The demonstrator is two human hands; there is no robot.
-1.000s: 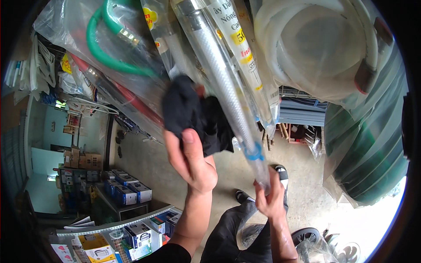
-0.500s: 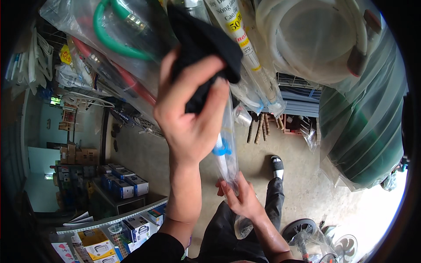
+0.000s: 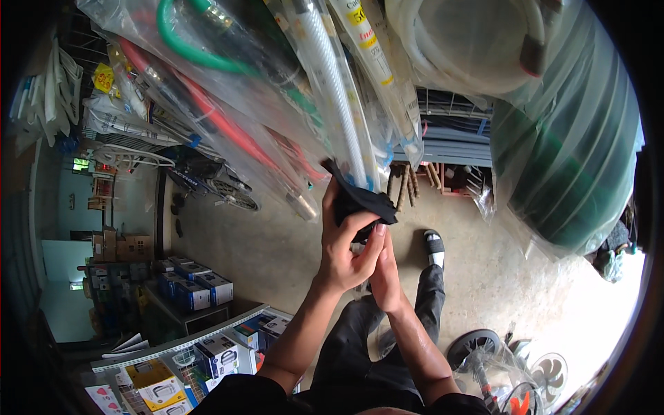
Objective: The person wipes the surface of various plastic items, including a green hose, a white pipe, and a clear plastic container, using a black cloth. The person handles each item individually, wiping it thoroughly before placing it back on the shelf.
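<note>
In front of me a braided silver hose [image 3: 330, 83] hangs in a long clear plastic bag, with a blue band near its lower end. My left hand [image 3: 346, 252] is closed on a black cloth [image 3: 365, 206], which is wrapped round the bag's lower end. Right beside it, my right hand [image 3: 386, 280] is closed at the bottom of the same bag, just under the cloth. The cloth and my left thumb partly hide its fingers.
Other bagged hoses hang close by, among them a red hose [image 3: 207, 104] and a green hose [image 3: 166, 34]. A large wrapped green roll [image 3: 574, 187] stands at right. Small boxed goods [image 3: 218, 353] fill a shelf at lower left; a fan [image 3: 550, 373] is at lower right.
My left hand has slid the black cloth down along the bagged hose, from high up to the lower end, where it now meets my right hand. More of the hose shows above.
</note>
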